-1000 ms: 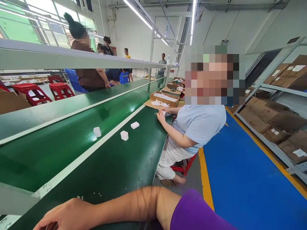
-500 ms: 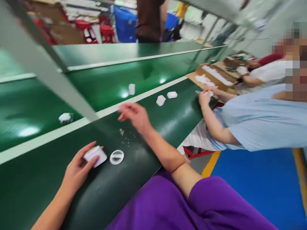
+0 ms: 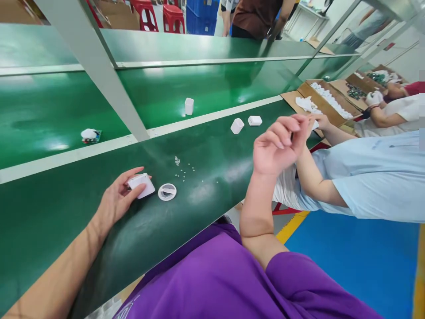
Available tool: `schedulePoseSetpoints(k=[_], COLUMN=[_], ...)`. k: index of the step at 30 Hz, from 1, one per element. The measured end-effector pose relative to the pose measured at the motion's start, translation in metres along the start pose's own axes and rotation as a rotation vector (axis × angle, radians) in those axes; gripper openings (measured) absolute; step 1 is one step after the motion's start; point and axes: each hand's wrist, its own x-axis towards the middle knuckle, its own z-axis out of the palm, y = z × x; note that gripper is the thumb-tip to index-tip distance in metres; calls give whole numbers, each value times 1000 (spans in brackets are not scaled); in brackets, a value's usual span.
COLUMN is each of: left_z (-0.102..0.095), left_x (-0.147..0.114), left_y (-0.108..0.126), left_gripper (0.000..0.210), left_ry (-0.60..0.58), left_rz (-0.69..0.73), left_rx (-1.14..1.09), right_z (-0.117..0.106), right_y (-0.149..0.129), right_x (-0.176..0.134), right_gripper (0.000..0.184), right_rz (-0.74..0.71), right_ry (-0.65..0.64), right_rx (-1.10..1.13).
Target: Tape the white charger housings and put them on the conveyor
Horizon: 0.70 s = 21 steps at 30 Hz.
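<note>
My left hand grips a white, rounded-square plastic housing just above the green work surface, thumb across its face. Right beside it lies a white ring-shaped disc with a light bar across its dark middle. A small pile of tiny whitish pieces sits beyond the disc, with several more scattered around it. Raised off to the right, my right hand has its fingers curled and thumb and forefinger brought together; whether anything tiny is between them cannot be seen.
Two white housings lie farther along the bench, and another white housing stands on the green belt. A small circuit board rests on the belt at left. A metal post rises at the bench edge. A co-worker sits close at right.
My right hand has swung from over the bench near the tiny pieces to the right and up, toward the co-worker's hands. My left hand still holds the white housing. The view has shifted.
</note>
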Motion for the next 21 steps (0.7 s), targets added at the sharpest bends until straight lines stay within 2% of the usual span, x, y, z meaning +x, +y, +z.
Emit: schedulePoseSetpoints(k=[2, 4, 6, 8, 11, 13, 16, 18, 21], left_z=[0, 0, 0, -1, -2, -3, -3, -3, -3], left_x=[1, 1, 1, 1, 3, 5, 7, 7, 6], left_y=[-2, -1, 0, 1, -2, -6, -11, -13, -13], left_gripper=[71, 75, 82, 87, 85, 81, 78, 80, 78], left_ry=[24, 47, 53, 52, 44, 44, 40, 38, 50], left_rz=[14, 22, 16, 3, 5, 23, 40, 38, 49], left_rx=[41, 36, 4, -19, -15, 0, -14, -33, -28], right_z=[3, -2, -19, -48, -91, -107, -108, -100, -90], right_y=[-11, -13, -9, -3, 0, 1, 20, 46, 94], right_x=[-11, -22, -32, -39, -43, -41, -37, -33, -26], right_gripper=[39, 29, 20, 25, 36, 40, 37, 32, 22], right_rz=[-68, -34, 196, 551, 1009, 1175, 1301, 1356, 1348], right_ry=[21, -31, -183, -350, -410, -430, -498, -521, -524], right_rx=[44, -177, -534, -845, -1100, -1158, -1148, -1119, -1091])
